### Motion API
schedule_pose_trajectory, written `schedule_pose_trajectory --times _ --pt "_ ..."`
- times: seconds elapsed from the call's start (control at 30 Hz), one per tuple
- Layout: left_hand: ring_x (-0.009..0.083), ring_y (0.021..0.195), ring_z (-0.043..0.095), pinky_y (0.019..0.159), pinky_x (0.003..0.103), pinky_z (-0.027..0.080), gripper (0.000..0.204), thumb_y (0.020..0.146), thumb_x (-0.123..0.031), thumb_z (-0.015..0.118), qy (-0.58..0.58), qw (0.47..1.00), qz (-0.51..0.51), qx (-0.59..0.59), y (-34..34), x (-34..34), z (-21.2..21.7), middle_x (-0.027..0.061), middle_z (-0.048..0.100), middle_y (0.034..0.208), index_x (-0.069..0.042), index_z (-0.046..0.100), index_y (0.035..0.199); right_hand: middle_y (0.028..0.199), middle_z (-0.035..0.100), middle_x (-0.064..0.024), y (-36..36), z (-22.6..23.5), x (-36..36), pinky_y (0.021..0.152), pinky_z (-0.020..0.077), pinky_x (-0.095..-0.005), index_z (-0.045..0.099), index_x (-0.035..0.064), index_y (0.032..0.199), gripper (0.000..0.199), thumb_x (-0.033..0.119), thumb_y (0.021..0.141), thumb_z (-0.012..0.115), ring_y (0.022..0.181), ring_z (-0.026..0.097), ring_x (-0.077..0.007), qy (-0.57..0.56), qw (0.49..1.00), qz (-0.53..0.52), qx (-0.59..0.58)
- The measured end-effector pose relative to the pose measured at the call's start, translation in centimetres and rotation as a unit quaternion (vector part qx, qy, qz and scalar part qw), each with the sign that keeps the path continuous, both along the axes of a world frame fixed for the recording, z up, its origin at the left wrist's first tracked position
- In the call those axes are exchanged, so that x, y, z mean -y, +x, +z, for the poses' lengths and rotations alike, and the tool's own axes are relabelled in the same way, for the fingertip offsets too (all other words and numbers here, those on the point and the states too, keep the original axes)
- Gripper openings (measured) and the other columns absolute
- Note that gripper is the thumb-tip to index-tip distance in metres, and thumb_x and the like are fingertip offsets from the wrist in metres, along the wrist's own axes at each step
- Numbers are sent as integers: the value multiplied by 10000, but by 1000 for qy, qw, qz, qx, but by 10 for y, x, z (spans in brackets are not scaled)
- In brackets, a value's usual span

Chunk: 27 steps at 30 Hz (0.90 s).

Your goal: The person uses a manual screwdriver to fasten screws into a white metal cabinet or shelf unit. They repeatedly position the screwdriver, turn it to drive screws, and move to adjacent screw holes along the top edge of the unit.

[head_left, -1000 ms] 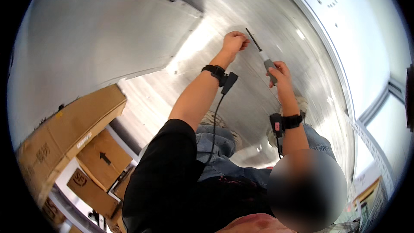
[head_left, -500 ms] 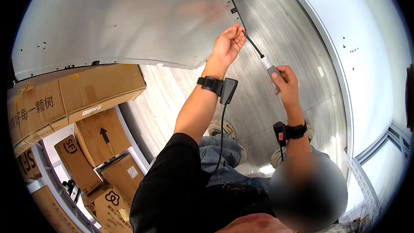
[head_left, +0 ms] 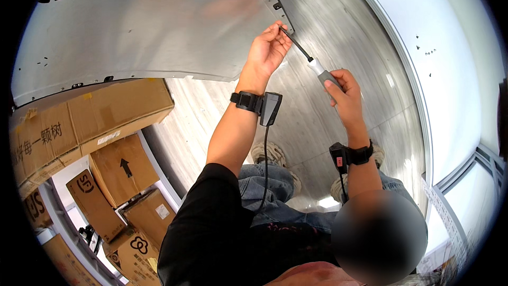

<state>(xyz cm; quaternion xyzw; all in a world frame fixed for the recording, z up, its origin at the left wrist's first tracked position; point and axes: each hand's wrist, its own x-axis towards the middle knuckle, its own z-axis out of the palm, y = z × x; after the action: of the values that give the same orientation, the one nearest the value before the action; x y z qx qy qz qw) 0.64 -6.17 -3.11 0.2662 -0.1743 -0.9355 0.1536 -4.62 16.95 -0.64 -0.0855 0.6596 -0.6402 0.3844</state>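
Observation:
My right hand is wrapped round the grey and white handle of a screwdriver. Its dark shaft slants up and left to the fingertips of my left hand. There my left thumb and forefinger are pinched at the shaft's tip; anything small between them cannot be made out. Just beyond those fingers is the corner of a large grey metal panel, with holes and small dark clips along its edge. The screwdriver's tip is close to this corner; whether it touches the panel is unclear.
Cardboard boxes fill a rack at the lower left, and a long carton lies under the panel's near edge. On the right, a white surface carries several small dark pieces. Grey wood-look floor lies between. A cable hangs from my left wrist device.
Both hands and the screwdriver have shifted a little left and up in the picture, nearer the panel's corner. The whole view has also moved slightly. My grip looks the same.

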Motion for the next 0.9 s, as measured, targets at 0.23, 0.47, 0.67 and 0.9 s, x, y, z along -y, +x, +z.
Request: schedule_pose_trajectory --times 0.23,0.47,0.67,0.9 --pt "177 791 546 724 310 485 128 943 -119 485 -39 998 7 55 -1 -3 1 92 586 917 -21 545 998 791 597 -55 5 3 3 591 449 -309 570 42 942 211 118 777 678 669 564 -163 67 967 -4 -245" --pt "137 745 551 687 280 486 176 955 -172 486 -57 995 7 77 -15 2 19 57 602 880 -25 566 1010 835 619 -121 18 19 25 635 473 -359 575 44 961 258 118 750 703 705 600 -279 86 935 -50 -342" --pt "105 725 548 673 259 484 210 956 -209 497 -120 989 22 83 -28 8 42 26 609 861 -29 581 1026 851 616 -122 23 28 41 664 477 -355 568 39 986 267 132 770 696 736 604 -268 61 952 -76 -290" --pt "98 719 540 681 256 484 228 953 -225 507 -186 977 18 105 -32 13 48 21 610 871 -33 595 1038 895 610 -135 30 28 51 691 476 -364 565 24 987 268 140 779 688 790 604 -292 53 950 -85 -297"
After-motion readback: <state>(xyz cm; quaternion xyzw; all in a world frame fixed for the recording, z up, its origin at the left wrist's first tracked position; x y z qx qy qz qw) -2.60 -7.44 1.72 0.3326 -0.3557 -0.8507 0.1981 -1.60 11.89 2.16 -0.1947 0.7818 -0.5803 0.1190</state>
